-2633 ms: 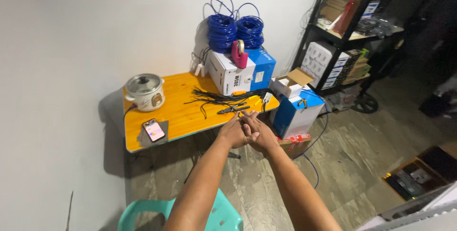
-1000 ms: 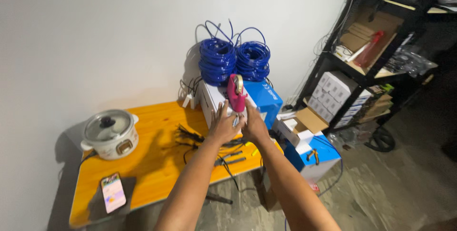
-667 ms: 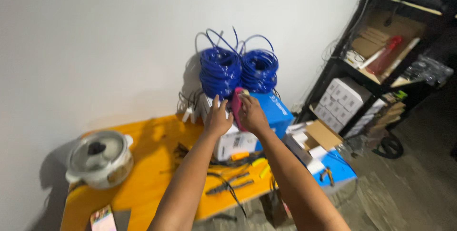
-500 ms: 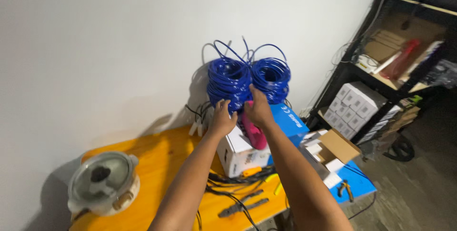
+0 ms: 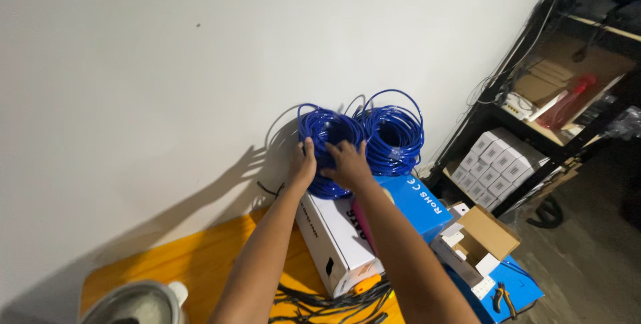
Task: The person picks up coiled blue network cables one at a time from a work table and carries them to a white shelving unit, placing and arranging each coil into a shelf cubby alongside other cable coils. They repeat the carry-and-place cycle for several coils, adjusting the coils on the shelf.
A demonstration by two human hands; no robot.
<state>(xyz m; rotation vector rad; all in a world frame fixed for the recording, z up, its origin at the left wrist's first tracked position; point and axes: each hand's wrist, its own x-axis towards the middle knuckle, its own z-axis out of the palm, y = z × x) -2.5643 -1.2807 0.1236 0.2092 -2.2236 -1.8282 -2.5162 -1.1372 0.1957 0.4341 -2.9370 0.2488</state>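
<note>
Gripping a coil of blue cable (image 5: 325, 138) leaning on the white wall, the left hand (image 5: 302, 165) and right hand (image 5: 346, 164) clasp its lower edge, above a long white cardboard box (image 5: 337, 234).

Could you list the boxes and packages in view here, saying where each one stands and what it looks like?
White box: long carton on the orange table, under the left blue cable coil that both hands touch.
Blue box: beside the white one, dark lettering on top.
Open cardboard box: brown flaps, right of the blue box.
Stack of small white boxes: on the lower shelf of the black rack.
</note>
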